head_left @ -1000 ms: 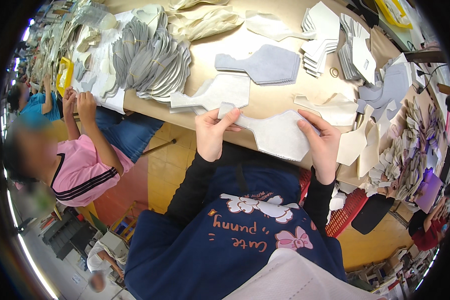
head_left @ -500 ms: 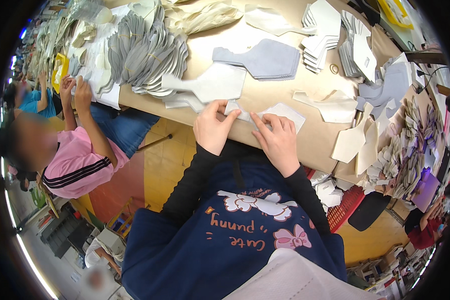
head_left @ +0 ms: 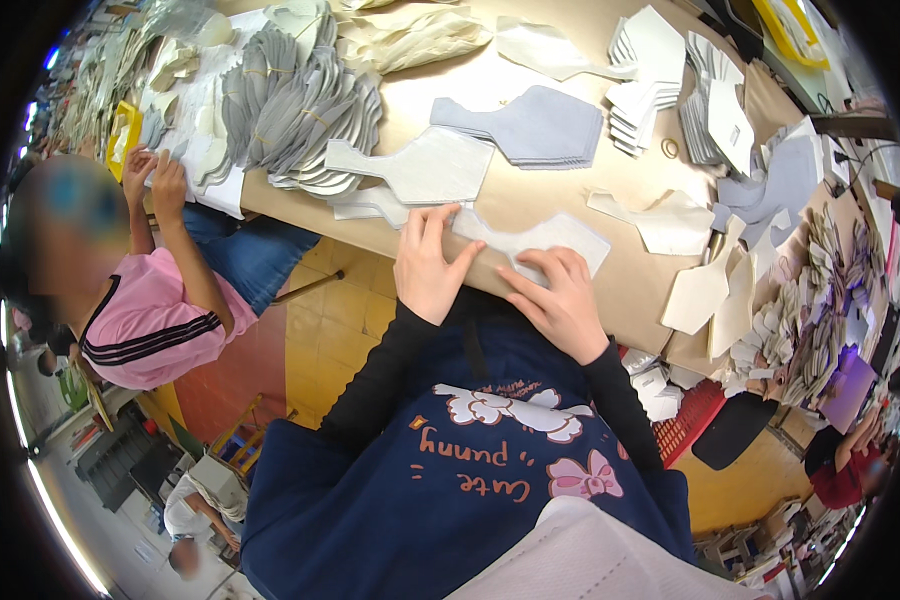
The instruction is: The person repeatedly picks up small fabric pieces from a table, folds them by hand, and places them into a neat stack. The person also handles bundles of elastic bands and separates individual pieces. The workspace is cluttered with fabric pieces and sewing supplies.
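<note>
Head view: both hands are down at the near edge of the tabletop (head_left: pixel 570 190), working one pale cut piece (head_left: pixel 545 240). The left hand (head_left: pixel 428 265) lies flat with its fingers (head_left: pixel 440 222) spread and pressing the piece's narrow left end against the brown surface. The right hand (head_left: pixel 560 300) sits on the wider right end, fingers curled and close together, tips bearing down on the fabric; neither hand pinches it, both just hold it flat. The piece itself lies along the table's front edge, between the two hands, just below a similar silver-white piece (head_left: pixel 420 165) and a grey stack (head_left: pixel 530 125) further in.

To me this looks like the smoothing or aligning step, the piece being squared up before anything else happens to it. A next move would call for keeping the narrow end pinned while the other hand shifts, or the piece will skew off the edge.

Around them: fanned grey bundles (head_left: pixel 300 115) to the left, white stacks (head_left: pixel 660 75) at the back, loose cream pieces (head_left: pixel 700 290) to the right, and heaps of small cut parts (head_left: pixel 810 320) along the far right edge. A co-worker in a pink top (head_left: pixel 145 320) sits on the left, hands (head_left: pixel 155 180) resting on white sheets there.
</note>
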`<action>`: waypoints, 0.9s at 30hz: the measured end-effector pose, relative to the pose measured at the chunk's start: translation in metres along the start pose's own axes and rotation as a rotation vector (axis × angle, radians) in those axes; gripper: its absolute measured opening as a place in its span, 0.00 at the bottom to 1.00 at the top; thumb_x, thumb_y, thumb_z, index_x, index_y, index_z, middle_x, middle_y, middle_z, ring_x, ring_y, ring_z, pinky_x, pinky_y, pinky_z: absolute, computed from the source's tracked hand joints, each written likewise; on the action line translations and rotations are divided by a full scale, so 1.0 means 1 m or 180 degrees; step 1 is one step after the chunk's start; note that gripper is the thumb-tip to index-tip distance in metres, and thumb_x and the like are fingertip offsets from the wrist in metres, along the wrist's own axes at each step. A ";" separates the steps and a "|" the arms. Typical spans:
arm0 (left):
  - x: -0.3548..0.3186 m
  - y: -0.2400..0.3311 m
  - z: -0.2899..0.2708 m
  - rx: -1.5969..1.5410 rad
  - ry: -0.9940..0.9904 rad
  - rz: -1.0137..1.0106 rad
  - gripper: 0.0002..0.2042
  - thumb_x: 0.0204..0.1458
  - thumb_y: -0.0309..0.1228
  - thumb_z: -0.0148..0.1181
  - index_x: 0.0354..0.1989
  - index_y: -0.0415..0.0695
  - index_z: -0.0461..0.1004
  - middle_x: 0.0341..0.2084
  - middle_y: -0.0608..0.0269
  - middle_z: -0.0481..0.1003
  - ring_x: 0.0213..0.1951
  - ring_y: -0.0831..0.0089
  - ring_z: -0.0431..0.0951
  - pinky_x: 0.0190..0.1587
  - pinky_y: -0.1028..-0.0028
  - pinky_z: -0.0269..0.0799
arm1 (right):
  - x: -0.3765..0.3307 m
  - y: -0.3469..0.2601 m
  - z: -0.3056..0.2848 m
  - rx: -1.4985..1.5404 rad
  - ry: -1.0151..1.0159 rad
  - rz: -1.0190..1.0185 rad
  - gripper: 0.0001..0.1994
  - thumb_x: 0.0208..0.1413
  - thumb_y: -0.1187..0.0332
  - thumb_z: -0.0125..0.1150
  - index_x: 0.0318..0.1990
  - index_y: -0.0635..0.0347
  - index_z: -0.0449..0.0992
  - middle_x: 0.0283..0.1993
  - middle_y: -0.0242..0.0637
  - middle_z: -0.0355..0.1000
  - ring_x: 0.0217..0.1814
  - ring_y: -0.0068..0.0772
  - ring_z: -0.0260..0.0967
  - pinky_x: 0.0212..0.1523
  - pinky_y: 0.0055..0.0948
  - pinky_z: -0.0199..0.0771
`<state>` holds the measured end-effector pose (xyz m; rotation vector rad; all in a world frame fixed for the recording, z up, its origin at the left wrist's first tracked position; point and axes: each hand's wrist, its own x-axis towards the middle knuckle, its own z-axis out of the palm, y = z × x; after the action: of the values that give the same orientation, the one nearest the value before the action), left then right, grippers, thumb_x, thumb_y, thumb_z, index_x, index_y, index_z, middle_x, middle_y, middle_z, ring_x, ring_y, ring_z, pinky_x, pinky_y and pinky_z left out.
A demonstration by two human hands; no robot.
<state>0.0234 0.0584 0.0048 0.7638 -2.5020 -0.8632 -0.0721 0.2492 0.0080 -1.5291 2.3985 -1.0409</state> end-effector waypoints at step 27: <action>0.041 -0.015 -0.063 0.1077 -0.0269 0.0157 0.17 0.46 0.36 0.70 0.44 0.46 0.82 0.37 0.64 0.79 0.47 0.61 0.74 0.59 0.57 0.59 | -0.006 0.003 0.005 0.0946 0.1333 0.1324 0.11 0.57 0.79 0.62 0.46 0.63 0.82 0.52 0.42 0.71 0.47 0.37 0.73 0.49 0.31 0.74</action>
<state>0.0289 -0.0036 0.0486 0.7785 -2.7687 -0.4677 -0.0692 0.2524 0.0005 -0.7272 2.4977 -1.6358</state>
